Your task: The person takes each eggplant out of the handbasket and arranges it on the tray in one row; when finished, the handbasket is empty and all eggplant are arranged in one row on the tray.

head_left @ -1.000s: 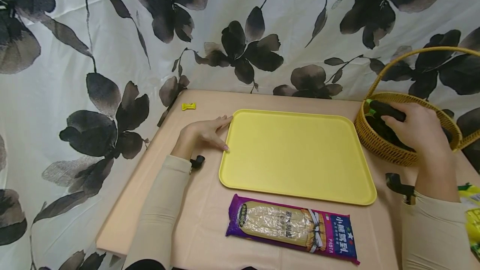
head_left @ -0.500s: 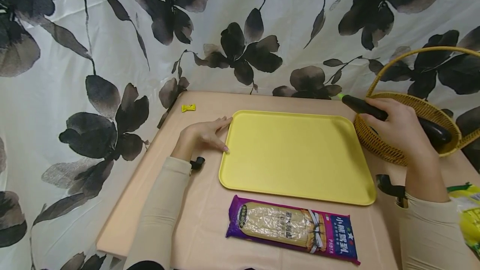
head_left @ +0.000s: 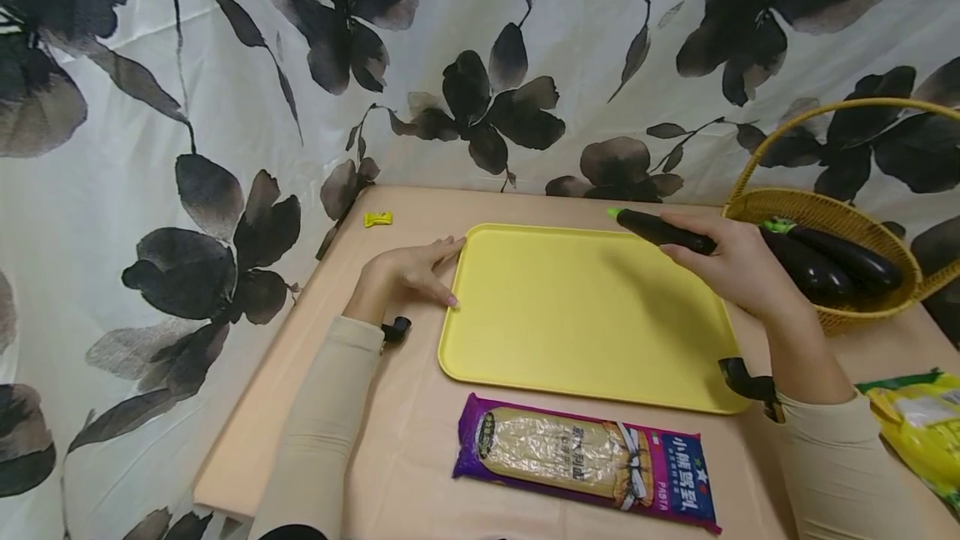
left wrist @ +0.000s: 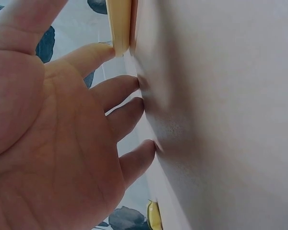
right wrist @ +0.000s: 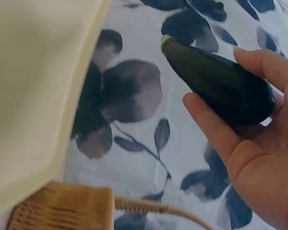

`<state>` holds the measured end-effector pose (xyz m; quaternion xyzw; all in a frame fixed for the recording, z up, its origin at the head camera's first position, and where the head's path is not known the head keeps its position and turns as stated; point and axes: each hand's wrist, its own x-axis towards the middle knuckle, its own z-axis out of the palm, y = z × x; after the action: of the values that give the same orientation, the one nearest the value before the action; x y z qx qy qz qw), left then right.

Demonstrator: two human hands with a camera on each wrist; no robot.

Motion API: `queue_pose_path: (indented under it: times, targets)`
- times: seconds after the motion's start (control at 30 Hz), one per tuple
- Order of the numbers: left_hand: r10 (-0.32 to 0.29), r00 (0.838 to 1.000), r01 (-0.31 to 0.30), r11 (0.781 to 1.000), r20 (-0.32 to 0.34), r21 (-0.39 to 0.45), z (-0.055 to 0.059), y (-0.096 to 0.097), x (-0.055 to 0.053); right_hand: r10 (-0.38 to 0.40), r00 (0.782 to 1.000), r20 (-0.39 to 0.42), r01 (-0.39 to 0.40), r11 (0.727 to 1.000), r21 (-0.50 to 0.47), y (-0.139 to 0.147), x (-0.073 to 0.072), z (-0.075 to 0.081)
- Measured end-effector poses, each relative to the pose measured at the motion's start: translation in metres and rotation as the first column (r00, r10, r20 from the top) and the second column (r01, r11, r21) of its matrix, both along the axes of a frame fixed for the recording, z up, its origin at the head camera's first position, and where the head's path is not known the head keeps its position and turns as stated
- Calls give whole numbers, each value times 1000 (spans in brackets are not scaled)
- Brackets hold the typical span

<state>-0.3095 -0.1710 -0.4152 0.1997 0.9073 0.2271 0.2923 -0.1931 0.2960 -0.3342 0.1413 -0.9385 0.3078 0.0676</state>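
Note:
My right hand (head_left: 738,269) holds a dark eggplant (head_left: 652,230) by its side, above the right part of the yellow tray (head_left: 570,315). The green stem end points left. In the right wrist view, thumb and fingers lie around the eggplant (right wrist: 221,81). My left hand (head_left: 401,273) touches the tray's left edge with its fingers spread. The left wrist view shows one finger against the tray's side (left wrist: 119,28) and the other fingertips on the table. More dark eggplants (head_left: 855,258) lie in the wicker basket (head_left: 795,205) right of the tray.
A purple pack of pasta (head_left: 585,461) lies in front of the tray. Behind it at the left is a small yellow wrapped piece (head_left: 378,219). A yellow bag (head_left: 918,423) sits at the right edge. Floral cloth (head_left: 465,23) hangs behind the table.
My right hand has lifted the eggplant out of the basket and carried it left over the tray. The left hand stays at the tray's edge.

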Motion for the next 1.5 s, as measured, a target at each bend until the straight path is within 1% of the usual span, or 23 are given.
queue_pose_path:
  times: [0.23,0.33,0.47,0.6,0.8,0.9,1.07,1.13,1.2,1.3,1.43,1.5]
  targets:
    - [14,1000,-14,1000,19,-3,0,1,1,126,992,20,-126,992,14,-31,-8,-14]
    - [16,1000,-16,1000,18,-5,-1,1,0,180,983,32,-181,982,54,-46,-14,-21]
    - [26,999,-26,1000,24,-2,-1,2,2,252,965,73,-258,961,99,-65,-25,-33]
    - [29,999,-29,1000,32,3,0,1,3,295,948,118,-309,942,130,-79,-36,-45]
    - [27,999,-27,1000,28,5,-1,0,2,337,933,124,-355,915,189,-90,-47,-56]
    - [28,999,-28,1000,29,6,-1,0,2,373,913,163,-402,888,221,-96,-50,-60]
    - [20,1000,-20,1000,17,7,0,-1,3,427,864,266,-492,827,271,-106,-54,-63]
    - [16,1000,-16,1000,12,7,1,-1,3,437,847,304,-515,815,266,-110,-56,-63]
    - [15,1000,-15,1000,11,7,1,-2,3,443,834,329,-530,810,252,-113,-57,-63]
    - [14,1000,-14,1000,11,5,1,-1,2,445,817,368,-540,814,214,-117,-61,-63]
    - [17,1000,-17,1000,17,4,0,0,2,462,789,406,-563,808,175,-120,-65,-63]
    - [21,1000,-21,1000,23,7,0,0,2,467,779,420,-570,806,162,-122,-67,-64]
